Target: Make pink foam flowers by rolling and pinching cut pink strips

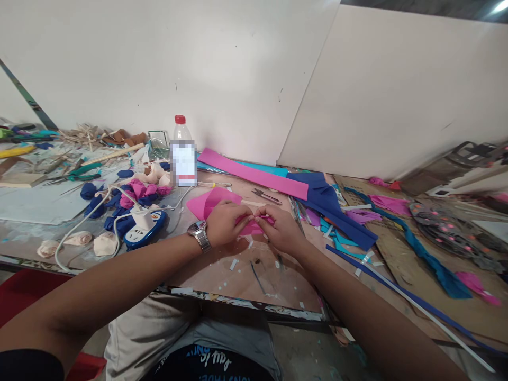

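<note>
A piece of pink crepe paper (216, 200) lies spread to the left and runs under and between my two hands. My left hand (227, 222), with a metal watch at the wrist, pinches its edge between thumb and fingers. Close beside it, my right hand (281, 227) pinches the same paper, the thumbs nearly touching. Both hands are just above the table near its front edge. Behind them lie a small pair of thread snips (267, 197) and a folded pink strip (254, 174).
A blue power strip (145, 233) with white cables sits left, near rolled blue, pink and cream paper flowers (135, 197). A red-capped bottle (180, 127) stands behind a phone (184, 161). Blue paper (317, 190), scraps and cardboard (400, 254) lie right. A white wall rises behind.
</note>
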The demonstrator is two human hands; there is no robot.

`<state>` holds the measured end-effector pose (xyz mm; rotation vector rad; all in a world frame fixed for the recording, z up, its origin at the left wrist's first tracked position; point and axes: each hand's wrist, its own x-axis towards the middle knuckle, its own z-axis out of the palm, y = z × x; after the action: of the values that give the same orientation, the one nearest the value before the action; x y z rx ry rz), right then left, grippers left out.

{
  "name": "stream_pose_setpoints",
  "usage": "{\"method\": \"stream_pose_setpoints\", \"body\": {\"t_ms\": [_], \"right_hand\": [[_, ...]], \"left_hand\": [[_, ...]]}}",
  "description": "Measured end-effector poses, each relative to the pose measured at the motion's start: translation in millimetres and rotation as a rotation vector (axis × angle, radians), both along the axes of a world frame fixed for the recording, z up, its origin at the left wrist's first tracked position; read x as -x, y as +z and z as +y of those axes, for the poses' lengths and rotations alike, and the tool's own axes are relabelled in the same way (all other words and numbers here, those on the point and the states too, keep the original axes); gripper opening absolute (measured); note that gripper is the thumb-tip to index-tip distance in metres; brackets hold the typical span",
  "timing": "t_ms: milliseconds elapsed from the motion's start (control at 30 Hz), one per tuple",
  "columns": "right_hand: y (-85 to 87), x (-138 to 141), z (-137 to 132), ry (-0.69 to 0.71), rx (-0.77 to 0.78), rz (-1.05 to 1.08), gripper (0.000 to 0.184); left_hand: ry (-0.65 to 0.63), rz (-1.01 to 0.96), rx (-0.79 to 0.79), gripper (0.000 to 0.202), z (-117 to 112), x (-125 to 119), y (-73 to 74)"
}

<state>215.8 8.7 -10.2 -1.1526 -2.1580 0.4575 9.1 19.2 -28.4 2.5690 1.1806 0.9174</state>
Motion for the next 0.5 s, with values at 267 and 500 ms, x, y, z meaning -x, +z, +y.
{"method": "stream_pose_setpoints", "body": {"t_ms": [267, 500], "right_hand": [[2.1, 3.4, -0.7, 0.007, 0.112, 0.091, 0.014], [5.0, 5.1, -0.8, 0.033, 0.274, 0.163, 0.023]], "left_hand": [[-0.016, -0.036, -0.03, 0.032, -0.3, -1.2, -1.0], [-0.036, -0.034, -0.024, 0.032, -1.2, -1.2, 1.7]]}}
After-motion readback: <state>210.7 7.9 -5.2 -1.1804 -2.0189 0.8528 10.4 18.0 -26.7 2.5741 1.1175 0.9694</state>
